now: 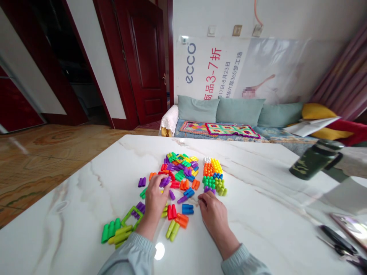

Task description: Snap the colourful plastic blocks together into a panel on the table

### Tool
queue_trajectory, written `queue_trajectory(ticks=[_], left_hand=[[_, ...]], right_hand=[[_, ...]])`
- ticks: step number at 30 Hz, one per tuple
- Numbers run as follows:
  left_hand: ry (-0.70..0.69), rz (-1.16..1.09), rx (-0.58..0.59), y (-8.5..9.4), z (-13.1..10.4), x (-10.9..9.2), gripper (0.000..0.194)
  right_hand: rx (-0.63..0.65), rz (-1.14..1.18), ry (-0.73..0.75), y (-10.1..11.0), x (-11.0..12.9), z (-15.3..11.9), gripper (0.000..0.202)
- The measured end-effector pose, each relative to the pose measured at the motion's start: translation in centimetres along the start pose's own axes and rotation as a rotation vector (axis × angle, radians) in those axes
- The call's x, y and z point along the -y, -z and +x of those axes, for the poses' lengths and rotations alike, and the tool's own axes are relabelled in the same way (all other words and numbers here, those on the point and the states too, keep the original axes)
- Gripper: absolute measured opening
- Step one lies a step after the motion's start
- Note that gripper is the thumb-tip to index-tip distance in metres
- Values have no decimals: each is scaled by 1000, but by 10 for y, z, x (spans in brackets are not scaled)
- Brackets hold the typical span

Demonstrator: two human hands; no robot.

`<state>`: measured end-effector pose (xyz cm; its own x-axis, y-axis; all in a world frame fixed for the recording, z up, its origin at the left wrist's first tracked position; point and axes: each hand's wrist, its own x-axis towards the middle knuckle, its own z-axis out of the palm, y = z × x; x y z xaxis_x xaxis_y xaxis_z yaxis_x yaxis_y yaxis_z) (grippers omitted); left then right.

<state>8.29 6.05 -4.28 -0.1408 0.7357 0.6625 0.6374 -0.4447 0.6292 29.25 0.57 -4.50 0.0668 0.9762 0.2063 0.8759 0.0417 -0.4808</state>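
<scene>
My left hand (pixel 155 196) is closed on a purple plastic block (pixel 165 181) made of joined tubes, its thumb and fingers at either side, at the edge of a loose pile of coloured blocks (pixel 180 168). My right hand (pixel 213 210) rests low over the table with curled fingers; what they hold, if anything, is hidden. Just beyond its fingertips are purple blocks (pixel 209 189), the near end of a tight group of white, yellow, orange, green and blue blocks sorted by colour. Between my hands lie a blue block (pixel 187 209), a red block (pixel 172 212) and an orange block (pixel 182 220).
Left of my left wrist lie larger green blocks (pixel 111 230) and a lime-green frame piece (pixel 132 217). A camouflage-patterned mug (pixel 314 160) stands at the right. Keys and a black object (pixel 338 238) lie at the table's right edge. A sofa with cushions (pixel 241 110) is behind.
</scene>
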Motion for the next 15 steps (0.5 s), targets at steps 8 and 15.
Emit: queue_trajectory(ticks=[8,15], left_hand=[[237,-585,469,-7,-14,-27,13],[234,-609,544,-6,-15,-38,8]], right_hand=[[-101,510,301,0,7,-6,25],[-139,577,350,-6,2,-5,25]])
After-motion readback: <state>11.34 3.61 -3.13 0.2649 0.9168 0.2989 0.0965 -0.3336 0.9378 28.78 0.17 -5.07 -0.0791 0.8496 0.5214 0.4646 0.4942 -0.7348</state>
